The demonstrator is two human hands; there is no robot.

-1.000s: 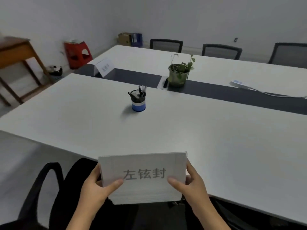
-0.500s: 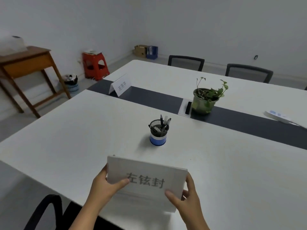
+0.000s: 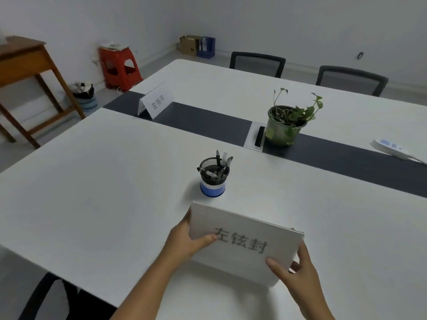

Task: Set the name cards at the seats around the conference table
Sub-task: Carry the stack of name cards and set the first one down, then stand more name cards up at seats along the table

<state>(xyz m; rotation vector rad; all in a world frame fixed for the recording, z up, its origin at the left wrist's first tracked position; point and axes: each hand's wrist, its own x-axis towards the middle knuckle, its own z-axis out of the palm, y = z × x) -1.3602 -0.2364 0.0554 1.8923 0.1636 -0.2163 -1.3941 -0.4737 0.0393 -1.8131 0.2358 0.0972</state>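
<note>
A: Name cards [image 3: 245,243], where are they?

B: Over the near edge of the conference table [image 3: 104,181], a stack held tilted, face to the camera. A second ago the stack hung short of that edge, above the black chair [image 3: 39,296]; now the white top lies under it.

A: And the hands?

B: The left hand [image 3: 184,239] grips the stack's left end, thumb on the front. The right hand [image 3: 298,269] clasps the lower right corner, thumb on the face. Same hold as before.

A: Anything else on the table?

B: A placed name card [image 3: 157,102] stands on the dark centre strip toward the far left corner. The potted plant [image 3: 286,121] sits mid-strip; the pen cup [image 3: 213,179] stands just beyond the stack, much closer than earlier.
</note>
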